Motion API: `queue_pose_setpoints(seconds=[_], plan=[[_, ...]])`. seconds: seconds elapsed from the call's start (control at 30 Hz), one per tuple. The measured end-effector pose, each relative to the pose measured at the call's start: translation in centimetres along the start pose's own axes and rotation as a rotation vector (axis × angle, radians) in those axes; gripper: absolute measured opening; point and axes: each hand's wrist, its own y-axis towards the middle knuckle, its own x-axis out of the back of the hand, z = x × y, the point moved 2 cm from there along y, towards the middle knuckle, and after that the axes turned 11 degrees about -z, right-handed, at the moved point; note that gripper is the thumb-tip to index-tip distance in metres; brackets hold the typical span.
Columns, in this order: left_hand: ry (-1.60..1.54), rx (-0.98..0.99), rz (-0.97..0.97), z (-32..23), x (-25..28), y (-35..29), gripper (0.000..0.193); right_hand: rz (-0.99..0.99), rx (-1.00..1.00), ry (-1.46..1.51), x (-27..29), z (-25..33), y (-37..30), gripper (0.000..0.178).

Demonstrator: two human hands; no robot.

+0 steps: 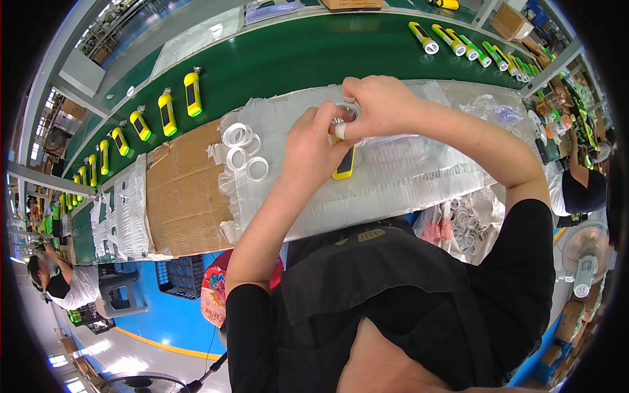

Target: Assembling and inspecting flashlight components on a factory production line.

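A yellow and black flashlight (344,166) stands between my hands over the padded work surface, its head toward the far side. My left hand (310,144) is closed around its upper part, fingers bent at the head. From the far right my right hand (380,108) curls over the same end, gripping the pale ring (352,111) around the lens. Fingers hide much of the head, so how the ring sits there cannot be made out. To the left of my left hand lie several loose white rings (257,169), some overlapping.
Behind the work surface runs a green conveyor belt (275,56). Several yellow flashlights (167,112) lie along its left part, and more with white heads (424,38) at the right. Brown cardboard (187,190) covers the surface at left. A bag of white rings (466,226) hangs below right.
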Motion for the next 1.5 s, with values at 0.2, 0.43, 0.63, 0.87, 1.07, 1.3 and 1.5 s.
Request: queue_pose_setpoints(seconds=[0.2, 0.43, 0.63, 0.87, 1.07, 1.3, 1.5], plan=[[-0.038, -0.049, -0.058, 0.1, -0.1, -0.4, 0.041, 0.037, 0.466, 0.358, 0.2, -1.2, 0.7, 0.052], [0.079, -0.088, -0.072, -0.6, -0.5, -0.3, 0.042, 0.085, -0.010, -0.128, 0.5, 0.2, 0.4, 0.049], [-0.006, -0.067, -0.080, -0.1, -0.4, -0.3, 0.043, 0.181, 0.258, 0.204, 1.3, -0.8, 0.3, 0.053], [-0.033, -0.060, -0.041, -0.2, -0.6, 0.1, 0.043, -0.308, 0.468, 0.189, 0.4, -2.2, 0.4, 0.048], [-0.014, -0.053, -0.028, 0.0, -0.5, 0.0, 0.042, 0.036, 0.119, -0.030, 1.7, -0.2, 0.8, 0.048], [-0.058, -0.041, -0.015, 0.3, -0.2, 0.1, 0.041, 0.247, -0.007, -0.121, 1.7, 0.0, 0.6, 0.038], [-0.095, -0.047, 0.005, 1.0, -0.1, 0.2, 0.044, 0.074, 0.337, 0.309, 0.1, -1.9, 0.1, 0.040]])
